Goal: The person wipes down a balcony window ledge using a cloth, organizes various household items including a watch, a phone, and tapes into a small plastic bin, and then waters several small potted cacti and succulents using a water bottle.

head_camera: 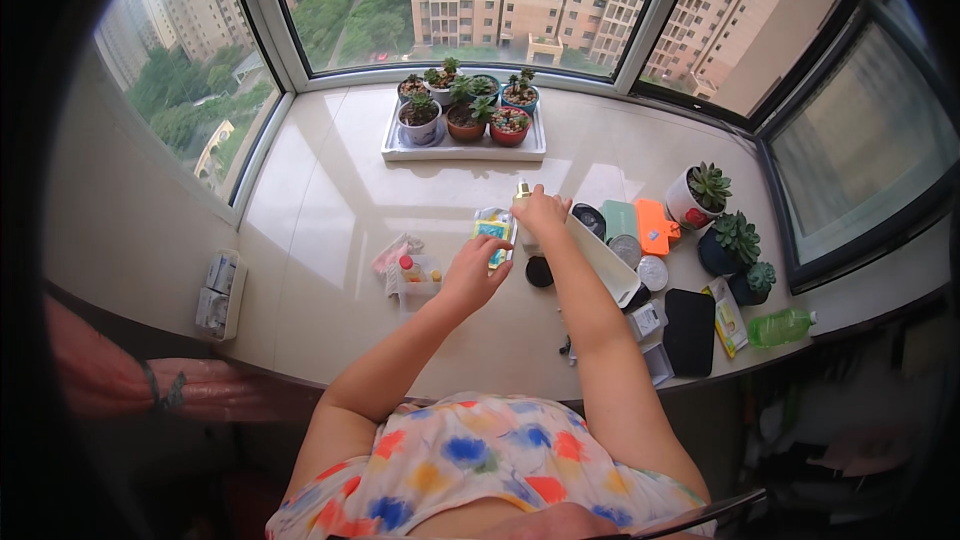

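Note:
My right hand point(543, 211) is at a small bottle with a gold collar point(523, 190), near the upper end of a long white plastic tray point(609, 264); the fingers cover much of the bottle, and its grip is unclear. My left hand point(474, 270) hovers at the lower edge of a yellow and blue packet point(492, 229), fingers apart and curved; whether it touches the packet is unclear. A round black lid point(538, 271) lies below my right hand. Left of my left hand stands a clear plastic container point(417, 300) with a red-capped bottle point(410, 268) in it.
Potted succulents stand in a white tray point(463, 153) by the window. On the right lie a green box point(619, 220), an orange case point(651, 231), round tins, a black pad point(689, 332) and a green liquid bottle point(780, 328). A white basket point(238, 298) stands far left.

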A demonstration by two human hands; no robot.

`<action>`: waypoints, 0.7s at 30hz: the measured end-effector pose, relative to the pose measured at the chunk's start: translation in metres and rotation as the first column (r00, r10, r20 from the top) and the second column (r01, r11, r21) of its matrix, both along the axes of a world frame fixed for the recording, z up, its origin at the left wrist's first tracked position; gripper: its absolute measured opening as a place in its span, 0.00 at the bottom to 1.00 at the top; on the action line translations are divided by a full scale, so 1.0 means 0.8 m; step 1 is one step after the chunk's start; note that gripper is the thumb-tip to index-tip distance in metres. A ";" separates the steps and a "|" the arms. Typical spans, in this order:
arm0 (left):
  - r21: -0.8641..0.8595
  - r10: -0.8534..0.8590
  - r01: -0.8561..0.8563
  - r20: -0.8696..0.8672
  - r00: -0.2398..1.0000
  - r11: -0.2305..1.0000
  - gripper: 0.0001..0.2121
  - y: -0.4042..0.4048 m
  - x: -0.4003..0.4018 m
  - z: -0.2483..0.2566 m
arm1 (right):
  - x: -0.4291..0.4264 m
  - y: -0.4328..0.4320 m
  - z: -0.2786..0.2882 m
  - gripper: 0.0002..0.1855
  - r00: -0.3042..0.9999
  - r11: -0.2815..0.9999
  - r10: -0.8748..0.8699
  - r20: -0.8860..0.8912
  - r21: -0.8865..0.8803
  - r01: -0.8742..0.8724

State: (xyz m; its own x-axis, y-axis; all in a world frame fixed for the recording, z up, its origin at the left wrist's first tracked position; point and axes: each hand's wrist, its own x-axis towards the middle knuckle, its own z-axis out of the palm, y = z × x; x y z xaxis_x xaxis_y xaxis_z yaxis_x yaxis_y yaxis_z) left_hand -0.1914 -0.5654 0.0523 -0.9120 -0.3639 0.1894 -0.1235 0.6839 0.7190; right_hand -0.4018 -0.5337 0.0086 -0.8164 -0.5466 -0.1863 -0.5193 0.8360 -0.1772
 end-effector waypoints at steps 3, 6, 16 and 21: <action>0.093 0.027 -0.021 -0.064 0.998 0.995 0.13 0.002 0.017 0.012 | 0.015 0.002 0.016 0.34 0.996 0.984 0.028 -0.079 -0.171 -0.041; 0.200 0.065 -0.038 -0.132 0.989 0.979 0.15 -0.003 0.039 0.022 | 0.048 0.015 0.054 0.32 0.982 0.884 0.083 -0.170 -0.442 -0.151; 0.431 0.003 0.064 -0.154 0.988 0.900 0.33 -0.019 0.108 0.004 | 0.190 0.079 0.083 0.30 0.887 0.432 0.452 0.094 -0.893 -0.126; 0.341 0.111 -0.053 -0.151 0.982 0.939 0.26 -0.045 0.141 -0.007 | 0.240 0.059 0.075 0.30 0.847 0.367 0.531 0.037 -0.910 -0.191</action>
State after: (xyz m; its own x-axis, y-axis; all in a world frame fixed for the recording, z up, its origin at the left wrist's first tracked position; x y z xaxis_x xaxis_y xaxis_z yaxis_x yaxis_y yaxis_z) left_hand -0.0784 -0.6012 0.0468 -0.8423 -0.5045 0.1896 -0.0288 0.3935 0.9189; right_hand -0.2097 -0.4866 0.0682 -0.4945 -0.7765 0.3906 -0.5110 -0.1038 -0.8533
